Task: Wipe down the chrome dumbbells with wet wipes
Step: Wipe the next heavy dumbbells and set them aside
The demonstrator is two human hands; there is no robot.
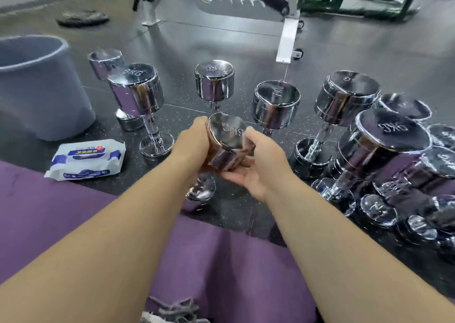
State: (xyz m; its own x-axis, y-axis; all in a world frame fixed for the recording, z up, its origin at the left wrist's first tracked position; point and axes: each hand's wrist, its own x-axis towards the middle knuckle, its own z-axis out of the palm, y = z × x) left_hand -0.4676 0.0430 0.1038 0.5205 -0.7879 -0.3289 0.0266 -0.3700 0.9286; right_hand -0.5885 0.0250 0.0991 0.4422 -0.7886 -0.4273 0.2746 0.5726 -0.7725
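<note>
A chrome dumbbell [227,135] stands tilted on the dark floor in the middle of the view, its lower head [200,192] near my knees. My left hand [192,142] grips the left side of its upper head. My right hand [258,165] cups the same head from the right and below, thumb on the rim. No wipe shows in either hand. A white and blue pack of wet wipes [86,160] lies on the floor to the left.
Several more chrome dumbbells stand upright behind [214,83] and crowd the right side [384,140]. A grey bin [37,86] stands at the left. A white bench frame [288,39] rises behind. My purple trousers [221,261] fill the foreground.
</note>
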